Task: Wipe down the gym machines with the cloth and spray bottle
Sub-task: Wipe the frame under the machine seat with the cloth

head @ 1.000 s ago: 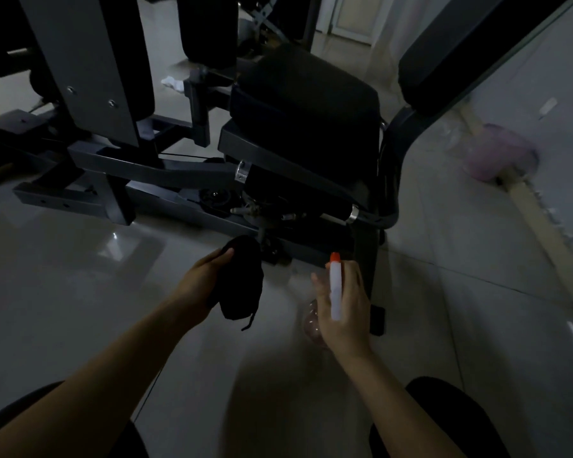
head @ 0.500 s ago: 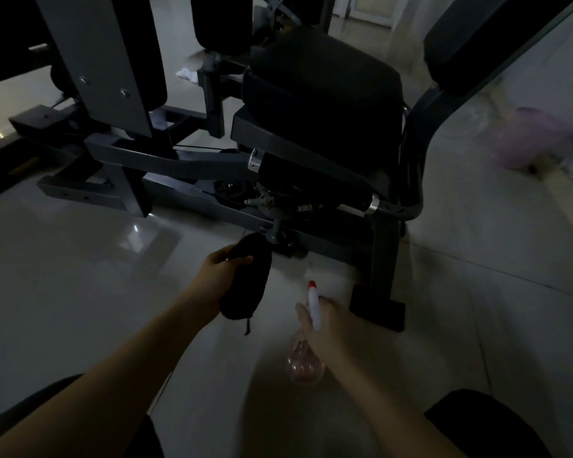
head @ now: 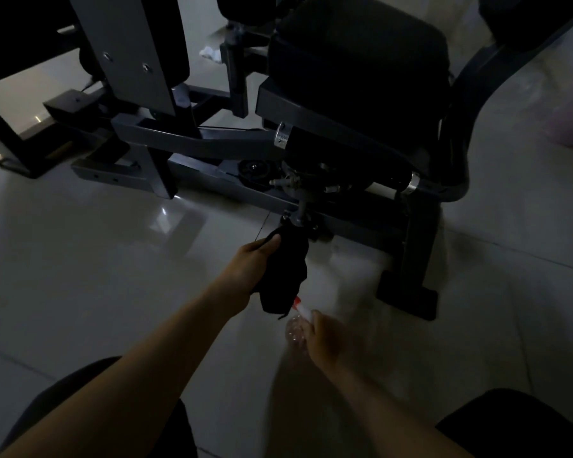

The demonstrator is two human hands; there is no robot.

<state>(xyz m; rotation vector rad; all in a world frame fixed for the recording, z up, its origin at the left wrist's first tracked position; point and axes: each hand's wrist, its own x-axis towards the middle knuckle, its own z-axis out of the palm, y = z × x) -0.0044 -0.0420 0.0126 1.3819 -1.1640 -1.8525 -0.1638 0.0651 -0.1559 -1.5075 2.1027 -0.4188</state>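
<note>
1. Black cloth (head: pixel 285 276) bunched in left hand (head: pixel 253 264), fingers curled round it. Its far end sits right at the low pivot knob (head: pixel 300 216); contact unclear.
2. Right hand (head: pixel 326 340) wraps the clear spray bottle (head: pixel 294 329), low over the tile floor (head: pixel 113 276), red-tipped nozzle just near of the cloth. Blurred.
3. Farther out, gym machine (head: pixel 196 137): dark seat pad (head: pixel 358 51), grey frame. No wet streaks discernible in this light.
4. Judgement: wiping looks barely begun here; pad, frame and right foot remain.
</note>
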